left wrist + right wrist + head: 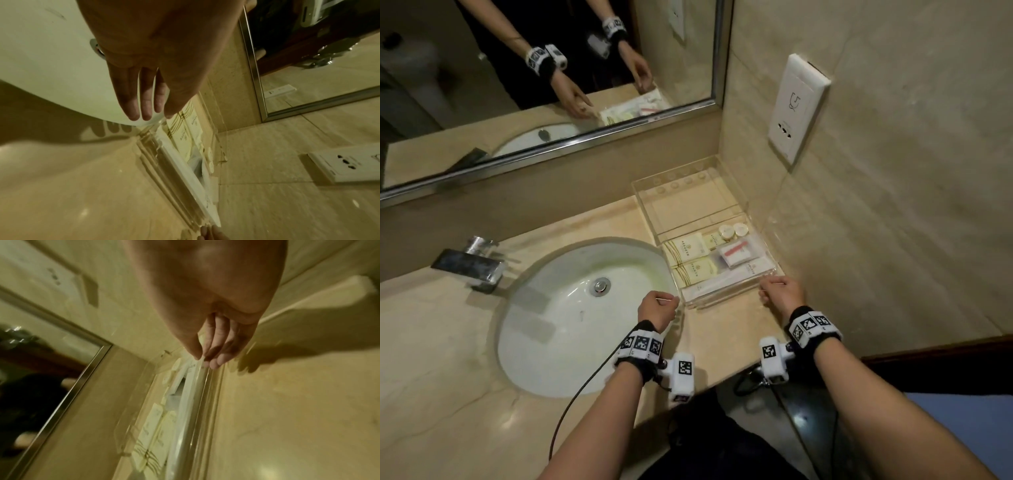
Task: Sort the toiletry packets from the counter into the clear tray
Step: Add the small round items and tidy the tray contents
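Both forearms reach over the counter (726,329), wrist cameras strapped on, as the left hand (656,310) and right hand (780,294) meet the near corners of the clear tray (722,301). Left fingers (141,104) hang straight and close together at the tray's sink-side corner, holding nothing; right fingertips (216,361) pinch the near wall at the opposite corner, thumb inside. All visible packets (690,260) already lie in the tray's near compartment: two gold-striped sachets side by side, a long white sleeve along the front wall, a clear pouch with a red strip, two small round caps at the back. The far compartment looks bare, and no packet shows loose on the counter, so the sort appears nearly done. Such sachets are likely light, thin and slippery; an edge pinch suits them. The tray seems rigid and best moved by its corners. Beside it sits the sink (585,308).
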`<state>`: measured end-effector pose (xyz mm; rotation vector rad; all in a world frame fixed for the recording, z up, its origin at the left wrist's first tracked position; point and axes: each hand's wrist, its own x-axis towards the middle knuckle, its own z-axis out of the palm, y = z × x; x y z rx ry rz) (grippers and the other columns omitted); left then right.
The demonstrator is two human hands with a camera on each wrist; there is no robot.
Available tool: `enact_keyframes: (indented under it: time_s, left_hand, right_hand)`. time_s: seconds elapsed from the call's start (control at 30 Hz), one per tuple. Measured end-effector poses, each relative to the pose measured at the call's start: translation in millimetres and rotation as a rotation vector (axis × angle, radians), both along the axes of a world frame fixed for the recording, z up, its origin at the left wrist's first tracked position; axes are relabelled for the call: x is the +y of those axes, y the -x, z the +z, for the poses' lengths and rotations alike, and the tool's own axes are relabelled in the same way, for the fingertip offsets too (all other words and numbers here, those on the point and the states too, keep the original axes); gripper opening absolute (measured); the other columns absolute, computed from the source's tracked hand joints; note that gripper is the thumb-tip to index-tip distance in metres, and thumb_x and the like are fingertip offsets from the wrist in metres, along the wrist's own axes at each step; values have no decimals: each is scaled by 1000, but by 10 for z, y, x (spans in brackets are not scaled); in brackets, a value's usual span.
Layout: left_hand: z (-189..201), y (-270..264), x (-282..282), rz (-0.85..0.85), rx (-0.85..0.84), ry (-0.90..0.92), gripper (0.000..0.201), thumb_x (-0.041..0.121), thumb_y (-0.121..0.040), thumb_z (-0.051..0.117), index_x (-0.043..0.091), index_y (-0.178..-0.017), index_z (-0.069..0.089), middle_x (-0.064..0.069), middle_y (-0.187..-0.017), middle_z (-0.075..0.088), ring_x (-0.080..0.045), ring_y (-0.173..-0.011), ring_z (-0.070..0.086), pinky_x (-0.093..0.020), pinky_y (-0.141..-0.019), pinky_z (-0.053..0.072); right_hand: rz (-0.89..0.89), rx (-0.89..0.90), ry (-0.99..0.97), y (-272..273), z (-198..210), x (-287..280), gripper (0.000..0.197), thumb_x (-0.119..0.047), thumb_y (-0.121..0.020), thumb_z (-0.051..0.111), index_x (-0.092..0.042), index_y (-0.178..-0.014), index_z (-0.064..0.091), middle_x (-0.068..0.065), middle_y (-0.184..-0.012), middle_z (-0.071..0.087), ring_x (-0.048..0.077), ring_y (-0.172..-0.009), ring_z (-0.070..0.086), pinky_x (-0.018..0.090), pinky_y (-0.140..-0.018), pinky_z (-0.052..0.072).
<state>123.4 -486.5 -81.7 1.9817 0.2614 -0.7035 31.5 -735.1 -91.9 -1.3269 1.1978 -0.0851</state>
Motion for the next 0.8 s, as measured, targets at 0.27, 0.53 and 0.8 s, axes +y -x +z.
enact_keyframes:
  time_s: [0.27,0.53,0.8]
  left_hand:
    - [-52,-2,-78,54,86,68,24,21,-84,70,8,-104,64,-18,-90,70,-28,-76,68,-43,-89,56]
    - [-103,-72,-220,134,140,85,31,6,-81,69,-2,-110,64,-14,-76,69,-27,-67,68,-39,-78,60]
    - [-97,-72,-319,255,224,147,28,-9,-83,62,-8,-111,59,-18,-70,63,-22,-48,63,-20,-43,54]
  right_hand:
    - [50,120,-40,-38,-111,-127,48,-20,-80,72,-14,-36,53,-7,-42,50,16,-50,43,28,-59,43]
    - [-39,49,-121,-224,-113,-196,22,-18,-86,73,-10,-72,58,4,-61,65,11,-51,61,30,-74,57]
    - [84,118,-101,-325,-190,-259,22,-22,-84,73,-5,-74,66,12,-83,72,23,-74,70,35,-88,57]
